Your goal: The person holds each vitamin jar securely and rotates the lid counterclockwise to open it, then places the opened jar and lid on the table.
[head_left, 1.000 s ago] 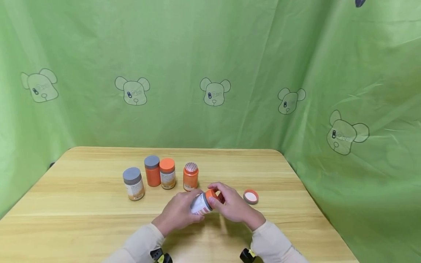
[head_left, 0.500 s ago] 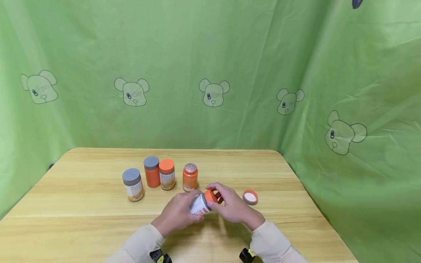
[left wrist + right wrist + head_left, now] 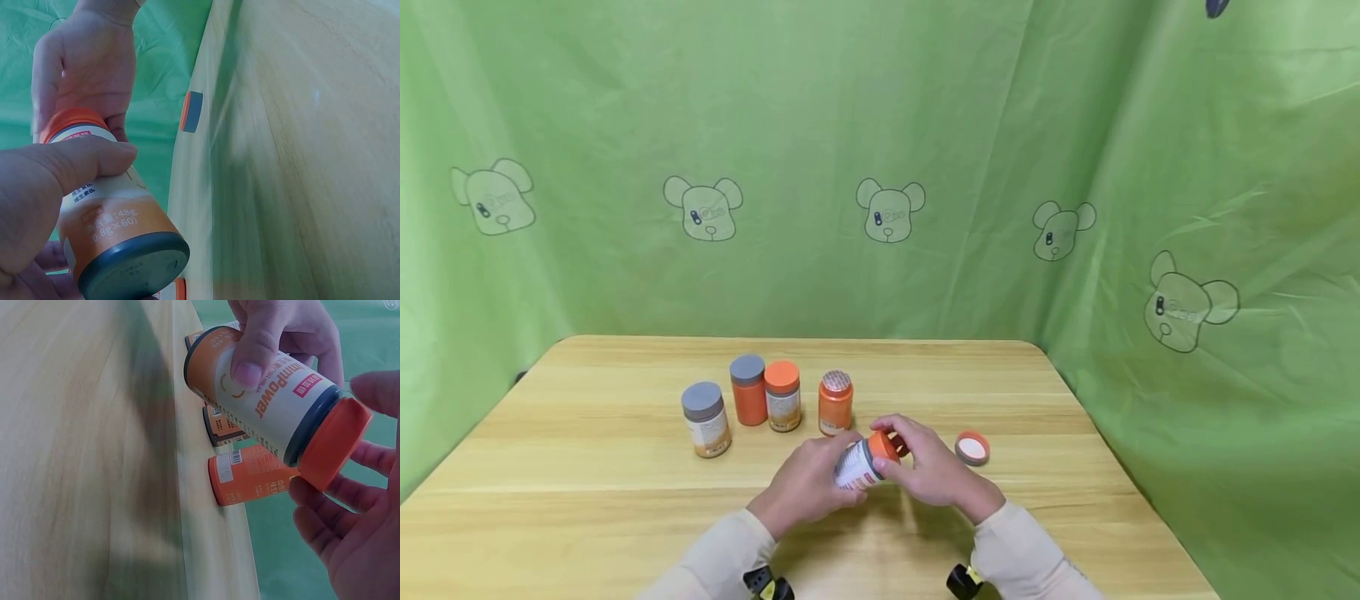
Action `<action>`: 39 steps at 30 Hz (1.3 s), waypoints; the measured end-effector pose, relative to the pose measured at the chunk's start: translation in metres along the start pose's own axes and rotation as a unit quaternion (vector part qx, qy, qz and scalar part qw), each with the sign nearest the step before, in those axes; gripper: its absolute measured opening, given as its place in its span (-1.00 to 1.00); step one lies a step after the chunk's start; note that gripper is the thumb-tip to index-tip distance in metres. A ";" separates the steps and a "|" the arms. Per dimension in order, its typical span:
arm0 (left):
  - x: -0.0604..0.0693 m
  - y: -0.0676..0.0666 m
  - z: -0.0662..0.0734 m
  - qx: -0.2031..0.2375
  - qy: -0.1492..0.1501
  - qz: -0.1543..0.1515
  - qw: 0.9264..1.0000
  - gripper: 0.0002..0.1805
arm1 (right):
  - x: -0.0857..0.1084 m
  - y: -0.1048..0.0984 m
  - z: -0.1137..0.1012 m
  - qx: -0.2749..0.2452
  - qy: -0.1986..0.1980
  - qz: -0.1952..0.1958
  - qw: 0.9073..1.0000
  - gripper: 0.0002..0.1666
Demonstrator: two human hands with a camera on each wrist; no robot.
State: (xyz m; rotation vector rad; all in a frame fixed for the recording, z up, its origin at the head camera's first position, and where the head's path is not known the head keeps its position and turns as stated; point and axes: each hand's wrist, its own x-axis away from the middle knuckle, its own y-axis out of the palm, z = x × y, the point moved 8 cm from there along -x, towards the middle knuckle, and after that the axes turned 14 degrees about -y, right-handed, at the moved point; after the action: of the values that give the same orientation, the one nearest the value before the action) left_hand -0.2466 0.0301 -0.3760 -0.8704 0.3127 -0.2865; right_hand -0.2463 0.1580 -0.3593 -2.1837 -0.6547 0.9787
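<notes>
A white-and-orange supplement bottle [image 3: 269, 394] lies tilted in my left hand [image 3: 808, 483], its dark base toward the left wrist camera. The left fingers and thumb grip it round the label. On its upper end sits an orange lid [image 3: 334, 442], above a dark grey collar. My right hand [image 3: 936, 467] holds this lid, thumb on the near side and fingers on the far side. In the right wrist view the fingertips [image 3: 306, 490] touch the lid's lower edge. Beyond the bottle stands an orange bottle [image 3: 835, 408] without a lid, its mouth covered by silvery foil.
To the left stand a grey-lidded white bottle [image 3: 706, 421], a grey-lidded orange bottle [image 3: 748, 392] and an orange-lidded bottle [image 3: 783, 398]. A loose orange-and-grey lid [image 3: 972, 448] lies right of my right hand, white inside facing up. Green curtain [image 3: 797, 267] surrounds the wooden table [image 3: 587, 517].
My right thumb and fingers have shifted slightly round the orange lid. The left hand keeps its grip on the bottle, and the other bottles stand where they were.
</notes>
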 end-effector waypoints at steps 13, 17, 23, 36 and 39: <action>0.001 0.000 0.002 0.000 0.005 0.004 1.000 -0.35 | 0.000 0.001 0.007 0.014 0.051 0.005 0.999 -0.66; 0.000 0.000 0.002 -0.003 0.007 0.006 1.000 -0.37 | -0.001 0.000 0.004 0.009 0.023 0.008 1.000 -0.66; 0.000 0.000 0.002 -0.003 0.005 0.002 1.000 -0.37 | -0.001 -0.001 0.001 0.014 -0.005 0.016 1.000 -0.62; 0.000 0.001 0.003 -0.005 0.003 -0.002 1.000 -0.36 | 0.003 0.005 0.011 0.000 0.083 -0.022 0.996 -0.62; 0.000 0.002 0.002 -0.004 0.001 -0.004 1.000 -0.37 | 0.003 0.006 0.010 -0.003 0.075 -0.023 0.997 -0.64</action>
State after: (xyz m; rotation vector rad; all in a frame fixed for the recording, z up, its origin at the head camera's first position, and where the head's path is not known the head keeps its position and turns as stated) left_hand -0.2451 0.0327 -0.3768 -0.8800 0.3124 -0.2930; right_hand -0.2514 0.1597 -0.3702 -2.2128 -0.6354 0.7802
